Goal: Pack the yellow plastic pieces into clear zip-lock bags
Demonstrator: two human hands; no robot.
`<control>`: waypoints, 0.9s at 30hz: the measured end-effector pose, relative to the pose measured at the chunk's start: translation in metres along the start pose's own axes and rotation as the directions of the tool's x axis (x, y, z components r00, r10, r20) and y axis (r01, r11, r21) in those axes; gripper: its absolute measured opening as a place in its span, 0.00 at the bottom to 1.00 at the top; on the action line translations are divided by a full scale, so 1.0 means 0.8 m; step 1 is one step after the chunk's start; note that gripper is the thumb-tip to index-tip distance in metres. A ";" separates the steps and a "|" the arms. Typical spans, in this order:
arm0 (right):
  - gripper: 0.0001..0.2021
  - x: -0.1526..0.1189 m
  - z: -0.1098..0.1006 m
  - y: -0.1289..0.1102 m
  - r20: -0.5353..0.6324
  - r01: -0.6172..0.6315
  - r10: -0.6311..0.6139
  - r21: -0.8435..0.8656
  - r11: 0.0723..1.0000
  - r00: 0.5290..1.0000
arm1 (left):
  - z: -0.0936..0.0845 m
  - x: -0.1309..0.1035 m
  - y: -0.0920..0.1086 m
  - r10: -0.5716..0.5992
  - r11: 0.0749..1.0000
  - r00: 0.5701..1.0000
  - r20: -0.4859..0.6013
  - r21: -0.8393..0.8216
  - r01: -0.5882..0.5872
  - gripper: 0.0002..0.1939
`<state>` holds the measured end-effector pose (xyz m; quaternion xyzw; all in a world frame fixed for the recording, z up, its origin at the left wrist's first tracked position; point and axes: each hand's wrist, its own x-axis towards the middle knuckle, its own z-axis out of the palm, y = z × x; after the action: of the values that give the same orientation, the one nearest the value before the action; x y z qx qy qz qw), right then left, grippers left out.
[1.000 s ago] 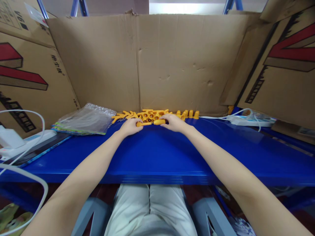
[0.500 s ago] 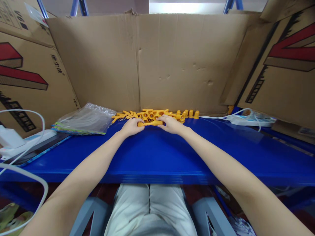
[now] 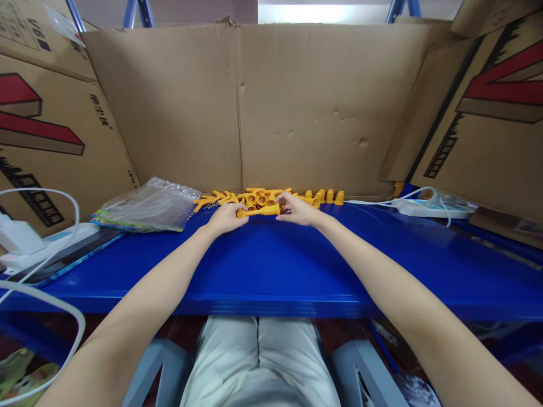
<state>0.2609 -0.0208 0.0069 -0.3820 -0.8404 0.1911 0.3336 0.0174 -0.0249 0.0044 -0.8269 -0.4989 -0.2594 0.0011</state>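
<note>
Centre of the frame now, and a yellow-orange piece (image 3: 263,211) is seen lying crosswise between the two hands, its long axis running left to right. The narrow end is pinched in the left hand (image 3: 227,219); the broader end is met by the right hand (image 3: 299,209), fingers curled, though whether it is gripped there cannot be told. Just behind, more yellow-orange parts (image 3: 271,195) are heaped before the upright cardboard (image 3: 314,113).
</note>
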 end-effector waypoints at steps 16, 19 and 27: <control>0.22 -0.003 0.000 -0.018 0.150 -0.358 0.327 0.305 0.882 0.933 | 0.002 0.000 0.000 -0.025 0.997 1.000 0.010 -0.072 0.025 0.15; 0.18 -0.002 0.000 -0.013 0.089 -0.313 0.300 0.234 0.921 0.950 | 0.003 0.002 -0.001 -0.026 0.996 1.000 0.015 -0.080 0.027 0.15; 0.22 -0.001 -0.005 -0.008 -0.036 0.034 -0.042 -0.195 0.980 0.998 | 0.004 0.003 -0.002 -0.062 0.985 0.997 0.036 -0.159 0.067 0.14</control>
<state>0.2608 -0.0249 0.0128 -0.4004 -0.8555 0.0939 0.3147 0.0185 -0.0211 0.0020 -0.8116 -0.5030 -0.2857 -0.0814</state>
